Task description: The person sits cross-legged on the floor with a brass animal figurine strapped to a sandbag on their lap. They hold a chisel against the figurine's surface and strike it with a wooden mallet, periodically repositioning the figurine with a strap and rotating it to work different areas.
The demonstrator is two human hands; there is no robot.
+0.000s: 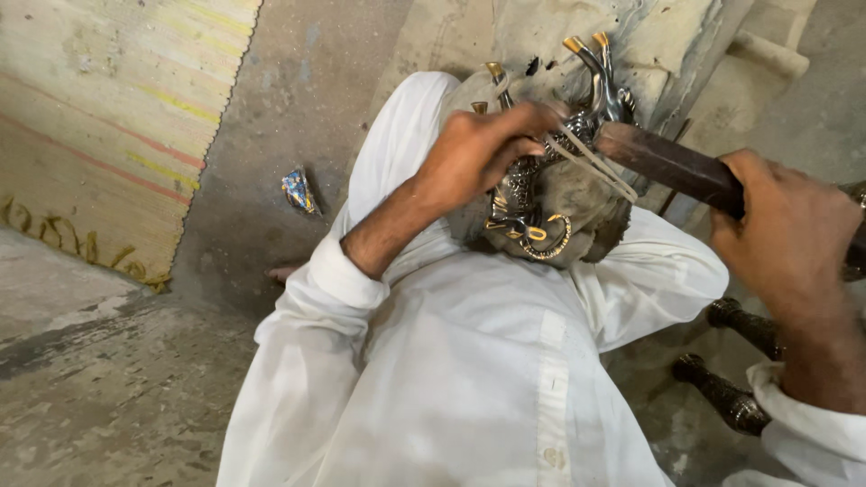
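My left hand (487, 149) grips a thin pale chisel-like rod (591, 162) and presses down on an ornate dark metal figurine (532, 203) with gold-tipped horns and gold curls. The figurine rests on a worn grey pad on my lap, over white clothing (469, 361). My right hand (789, 234) is closed around the handle of a dark reddish-brown wooden mallet (663, 162), whose head meets the rod's upper end near the figurine.
A woven straw mat (108, 117) with coloured stripes lies at the upper left on the rough concrete floor (117, 388). A small shiny wrapper (300, 191) sits beside my knee. Two dark engraved metal pieces (735, 370) lie at the lower right.
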